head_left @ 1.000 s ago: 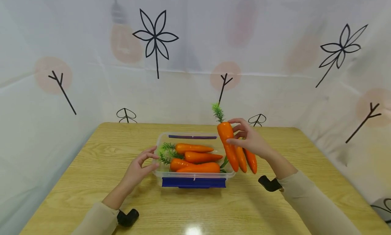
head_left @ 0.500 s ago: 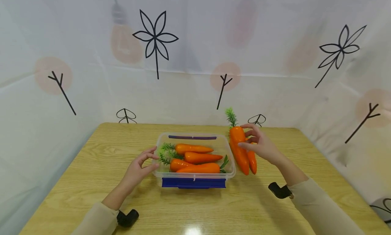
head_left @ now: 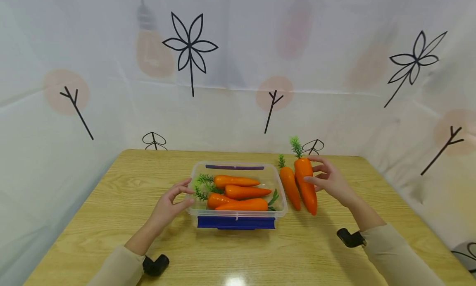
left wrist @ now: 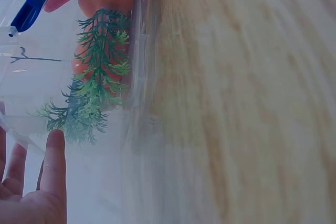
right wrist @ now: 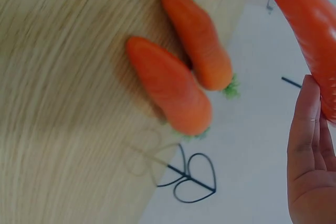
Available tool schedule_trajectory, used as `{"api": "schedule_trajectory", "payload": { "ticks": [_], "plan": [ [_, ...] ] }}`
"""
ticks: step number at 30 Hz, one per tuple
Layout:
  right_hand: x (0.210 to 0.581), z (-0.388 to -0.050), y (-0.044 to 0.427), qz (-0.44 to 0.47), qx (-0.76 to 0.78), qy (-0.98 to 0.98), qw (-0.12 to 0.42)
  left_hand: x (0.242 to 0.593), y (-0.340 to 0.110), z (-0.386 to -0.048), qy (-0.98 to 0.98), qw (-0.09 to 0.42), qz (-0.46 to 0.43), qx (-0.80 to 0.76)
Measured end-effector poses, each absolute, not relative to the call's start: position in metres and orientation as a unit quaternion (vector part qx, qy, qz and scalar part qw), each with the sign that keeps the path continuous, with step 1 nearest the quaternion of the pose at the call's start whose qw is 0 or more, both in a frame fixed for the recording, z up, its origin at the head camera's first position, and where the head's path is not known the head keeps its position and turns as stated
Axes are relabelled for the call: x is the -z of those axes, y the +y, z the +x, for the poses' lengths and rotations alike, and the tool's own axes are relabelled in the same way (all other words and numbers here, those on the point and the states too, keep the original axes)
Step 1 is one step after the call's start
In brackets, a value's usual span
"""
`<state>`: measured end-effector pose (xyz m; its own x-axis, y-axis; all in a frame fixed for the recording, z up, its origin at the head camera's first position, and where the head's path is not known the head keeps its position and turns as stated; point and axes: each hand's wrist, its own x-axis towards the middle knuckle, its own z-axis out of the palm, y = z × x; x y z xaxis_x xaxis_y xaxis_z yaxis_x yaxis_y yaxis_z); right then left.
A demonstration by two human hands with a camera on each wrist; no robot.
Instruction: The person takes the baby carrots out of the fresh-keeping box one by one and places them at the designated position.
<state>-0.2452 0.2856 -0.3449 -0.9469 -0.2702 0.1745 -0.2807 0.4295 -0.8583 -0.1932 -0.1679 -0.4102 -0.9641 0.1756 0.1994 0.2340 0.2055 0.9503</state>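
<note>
Right of the clear box (head_left: 238, 214), my right grip (head_left: 330, 182) pinches a carrot (head_left: 305, 189), not yet set down. Work looks partway: two loose carrots (right wrist: 168, 87) lie on the counter (head_left: 238, 253), four more carrots (head_left: 248, 191) inside the box. My left grip (head_left: 169, 202), relaxed, is at its left end.

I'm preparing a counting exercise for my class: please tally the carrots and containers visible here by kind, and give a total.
Clear plastic container: 1
Carrots: 7 (4 in the container, 2 on the table, 1 held by the right hand)
Total: 8
</note>
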Motion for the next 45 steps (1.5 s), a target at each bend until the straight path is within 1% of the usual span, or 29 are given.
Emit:
{"api": "schedule_trajectory", "payload": {
  "ticks": [5, 20, 30, 35, 40, 45],
  "plan": [
    [0.352, -0.248, 0.297, 0.145, -0.521, -0.841, 0.008, 0.409, -0.168, -0.193, -0.778, 0.024, -0.130, 0.614],
    [0.381, -0.263, 0.331, 0.082, -0.560, -0.824, -0.007, 0.410, -0.169, -0.193, -0.780, 0.029, -0.128, 0.612],
    [0.392, -0.276, 0.340, 0.055, -0.565, -0.821, -0.058, 0.408, -0.168, -0.191, -0.778, 0.030, -0.130, 0.614],
    [0.397, -0.281, 0.343, 0.024, -0.565, -0.821, -0.084, 0.408, -0.167, -0.192, -0.779, 0.033, -0.132, 0.612],
    [0.401, -0.285, 0.345, -0.003, -0.557, -0.825, -0.095, 0.409, -0.167, -0.192, -0.777, 0.032, -0.134, 0.615],
    [0.404, -0.289, 0.345, -0.001, -0.563, -0.819, -0.107, 0.408, -0.166, -0.191, -0.777, 0.030, -0.133, 0.615]
  ]
}}
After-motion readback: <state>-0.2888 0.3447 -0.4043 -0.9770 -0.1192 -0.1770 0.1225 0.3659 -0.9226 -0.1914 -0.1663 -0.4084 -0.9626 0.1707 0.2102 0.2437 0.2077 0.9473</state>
